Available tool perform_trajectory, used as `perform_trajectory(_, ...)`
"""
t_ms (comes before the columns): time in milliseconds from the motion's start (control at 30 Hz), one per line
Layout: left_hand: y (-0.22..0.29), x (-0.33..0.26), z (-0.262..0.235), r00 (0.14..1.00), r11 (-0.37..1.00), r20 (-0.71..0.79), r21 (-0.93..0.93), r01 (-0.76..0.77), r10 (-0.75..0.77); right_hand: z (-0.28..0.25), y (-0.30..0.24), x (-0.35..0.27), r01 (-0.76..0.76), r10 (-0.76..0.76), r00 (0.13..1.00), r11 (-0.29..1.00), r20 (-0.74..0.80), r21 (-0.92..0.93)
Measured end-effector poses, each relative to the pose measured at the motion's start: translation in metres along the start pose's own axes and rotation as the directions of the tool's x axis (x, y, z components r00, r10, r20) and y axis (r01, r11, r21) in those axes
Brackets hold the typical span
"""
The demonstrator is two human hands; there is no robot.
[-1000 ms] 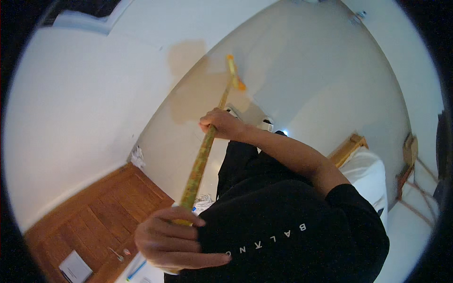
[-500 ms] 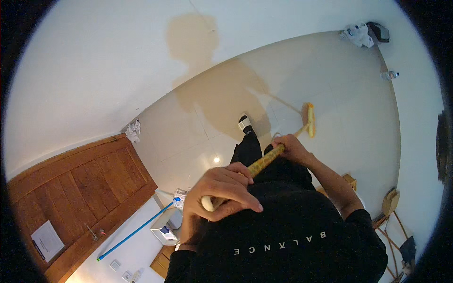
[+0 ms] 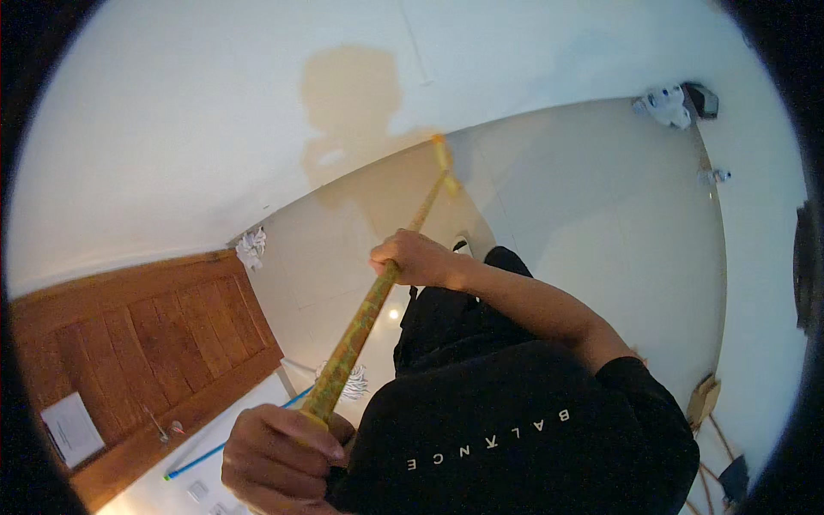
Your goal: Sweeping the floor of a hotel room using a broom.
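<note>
running from the left hand point(image 3: 283, 455) up and away to the mop head point(image 3: 444, 160) on the pale tiled floor point(image 3: 601, 215), the yellow mop handle point(image 3: 365, 322) has both hands' fingers clamped around it, the right hand point(image 3: 416, 259) gripping nearer the head.

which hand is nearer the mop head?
Right. The right hand grips the handle partway down, closer to the mop head; the left hand holds the top end, farthest away.
</note>
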State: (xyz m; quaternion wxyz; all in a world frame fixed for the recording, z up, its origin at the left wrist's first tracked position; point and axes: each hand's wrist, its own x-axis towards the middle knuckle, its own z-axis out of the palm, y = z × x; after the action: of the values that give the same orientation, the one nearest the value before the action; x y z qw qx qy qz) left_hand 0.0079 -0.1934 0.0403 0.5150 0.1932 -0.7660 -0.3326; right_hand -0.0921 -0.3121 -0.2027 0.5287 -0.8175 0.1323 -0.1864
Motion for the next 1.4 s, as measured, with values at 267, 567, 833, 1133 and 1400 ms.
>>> perform_trajectory(267, -0.051, -0.09, -0.009, 0.694, 0.859, -0.543, -0.111, 0.499, -0.473, -0.02, 0.076, -0.031, -0.073, 0.1, 0.992, 0.952, 0.076, -0.298)
perform_trajectory(567, -0.055, -0.156, -0.066, 0.571, 0.84, -0.652, -0.199, 0.505, -0.498, 0.041, 0.111, 0.044, -0.066, 0.155, 0.918, 0.968, 0.365, -0.244)
perform_trajectory(833, 0.07, -0.21, -0.198, 0.527, 0.785, -0.798, 0.114, 0.609, -0.293, 0.211, 0.02, 0.252, 0.11, -0.186, 0.863, 0.977, 0.47, 0.183)
perform_trajectory(1133, 0.155, -0.245, -0.204, 0.538, 0.514, -0.842, 0.48, 0.711, 0.041, 0.352, -0.08, 0.345, 0.27, -0.468, 0.726, 0.867, 0.503, 0.418)
perform_trajectory(1400, 0.278, -0.391, -0.183, 0.207, 0.49, -0.951, 0.296, 0.82, 0.227, 0.489, -0.144, 0.329, 0.516, -0.629, 0.748, 0.751, 0.21, 0.413)
